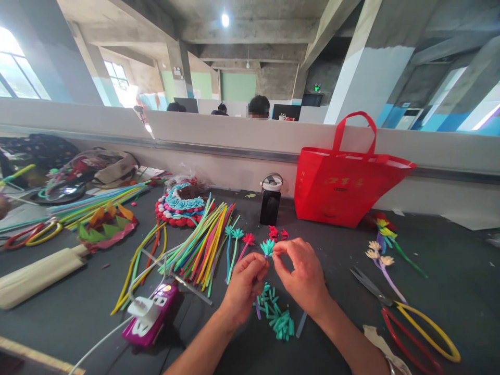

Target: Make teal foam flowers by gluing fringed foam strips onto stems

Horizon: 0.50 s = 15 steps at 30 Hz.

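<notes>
Pinching a teal flower [267,247] just under its petals, my left hand [247,281] is closed around it, a purple stem [258,309] showing below my fingers; my right hand [301,273] is curled at the flower's right edge, fingertips touching the petals, though I cannot tell whether they grip one. Below the flower, on the dark table [336,349], lies a loose heap of teal snippets [282,323]; just beyond it are some small red pieces [273,232], and behind those a black phone [270,207] stands upright in front of a white-topped bottle [272,181].

Near the flower on its left lie two smaller teal blooms [237,234] and a red bloom [249,239], all on stems; farther left spreads a bundle of coloured fuzzy stems [203,242], with a purple power strip [166,315] nearer me. Beyond the flower to the right stands a red bag [332,187]; well to the flower's right lie scissors [386,300], blades towards it and slightly parted, beside a cream flower [385,260].
</notes>
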Motion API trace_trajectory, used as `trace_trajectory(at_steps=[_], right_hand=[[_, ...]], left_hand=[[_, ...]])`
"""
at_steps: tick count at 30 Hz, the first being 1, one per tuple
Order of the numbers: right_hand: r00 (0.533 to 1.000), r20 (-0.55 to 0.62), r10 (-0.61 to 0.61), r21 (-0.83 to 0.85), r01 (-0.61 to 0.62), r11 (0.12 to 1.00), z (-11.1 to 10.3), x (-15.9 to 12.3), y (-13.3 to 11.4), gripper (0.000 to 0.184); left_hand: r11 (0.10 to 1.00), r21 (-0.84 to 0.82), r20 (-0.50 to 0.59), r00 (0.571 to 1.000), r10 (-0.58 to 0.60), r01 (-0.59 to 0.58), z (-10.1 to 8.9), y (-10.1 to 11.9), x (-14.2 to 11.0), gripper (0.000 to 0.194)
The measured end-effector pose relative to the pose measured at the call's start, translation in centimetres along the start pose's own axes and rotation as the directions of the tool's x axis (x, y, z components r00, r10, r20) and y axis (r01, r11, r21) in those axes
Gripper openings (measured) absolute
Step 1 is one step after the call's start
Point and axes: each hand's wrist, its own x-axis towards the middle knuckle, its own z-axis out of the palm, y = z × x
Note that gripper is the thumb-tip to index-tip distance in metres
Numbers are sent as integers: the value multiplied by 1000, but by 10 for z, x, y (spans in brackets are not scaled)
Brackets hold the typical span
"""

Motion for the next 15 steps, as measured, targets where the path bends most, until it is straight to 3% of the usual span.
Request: trace_trajectory(at_steps=[15], right_hand=[[994,35,104,134,-108,985,-3,0,3,14]], left_hand=[[1000,2,14,1000,-8,8,-1,3,-1,23]])
